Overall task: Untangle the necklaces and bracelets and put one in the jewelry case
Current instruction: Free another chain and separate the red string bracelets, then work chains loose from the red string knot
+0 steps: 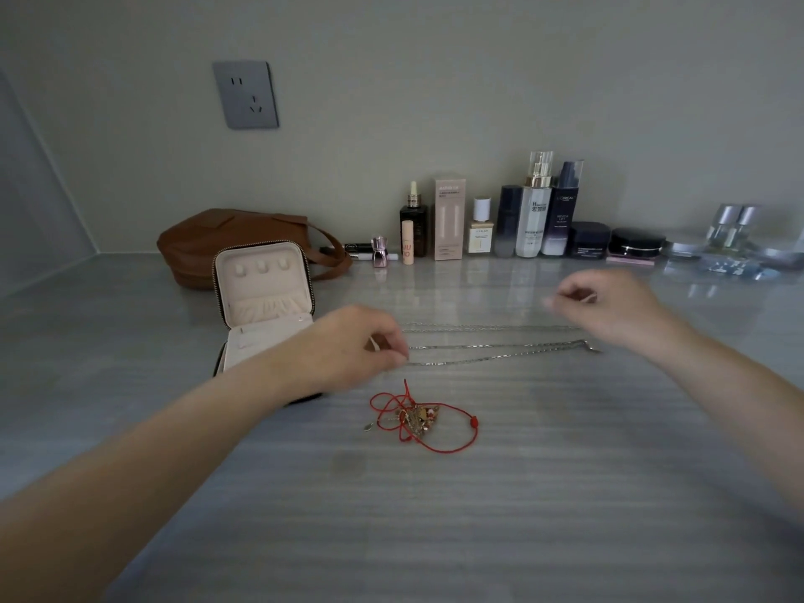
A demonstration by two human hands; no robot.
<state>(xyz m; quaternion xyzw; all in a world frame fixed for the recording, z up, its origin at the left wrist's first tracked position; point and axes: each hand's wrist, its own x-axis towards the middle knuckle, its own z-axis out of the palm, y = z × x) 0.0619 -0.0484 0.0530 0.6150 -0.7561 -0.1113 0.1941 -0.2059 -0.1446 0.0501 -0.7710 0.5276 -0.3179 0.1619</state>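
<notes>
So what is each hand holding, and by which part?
Left hand pinches the silver necklace at its left end; for the right hand it cannot be told.

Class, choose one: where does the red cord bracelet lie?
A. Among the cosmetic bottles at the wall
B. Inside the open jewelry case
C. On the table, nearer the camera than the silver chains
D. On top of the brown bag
C: the red cord bracelet lies in a tangle on the table, on the camera's side of the stretched-out silver chains.

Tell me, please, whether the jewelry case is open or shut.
Open: the jewelry case has its zippered lid standing up, showing the cream lining inside.
</notes>
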